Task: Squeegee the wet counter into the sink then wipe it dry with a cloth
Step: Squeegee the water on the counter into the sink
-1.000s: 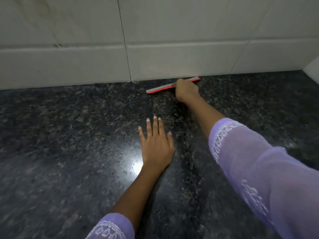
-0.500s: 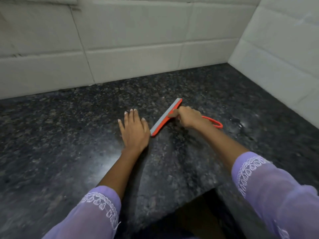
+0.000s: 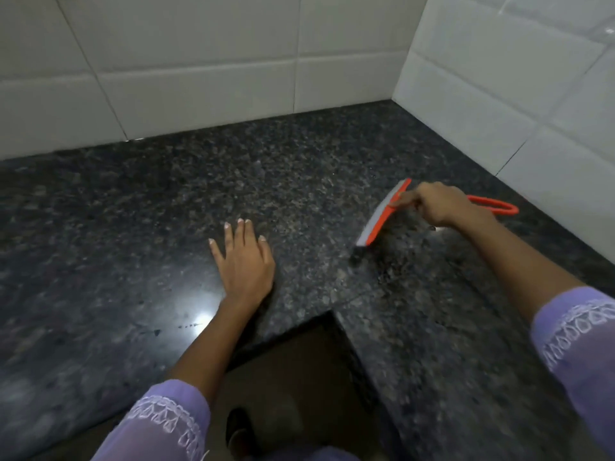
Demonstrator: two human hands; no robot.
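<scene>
Since half a second ago our right hand point(image 3: 444, 204) has carried the squeegee point(image 3: 382, 212) away from our left hand point(image 3: 244, 264), toward the side wall point(image 3: 519, 104). We grip its handle closed-fisted, blade slanting from far-right to near-left on the counter point(image 3: 133, 227), while our left hand rests spread flat, well apart. No sink or cloth shows; nothing blocks the blade.

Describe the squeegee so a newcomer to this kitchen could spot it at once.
Find the dark speckled counter where it runs into the corner of the white tiled walls. To the right, near the side wall, the right hand grips the squeegee. It is the only bright orange thing there, with a grey blade and a looped handle.
</scene>
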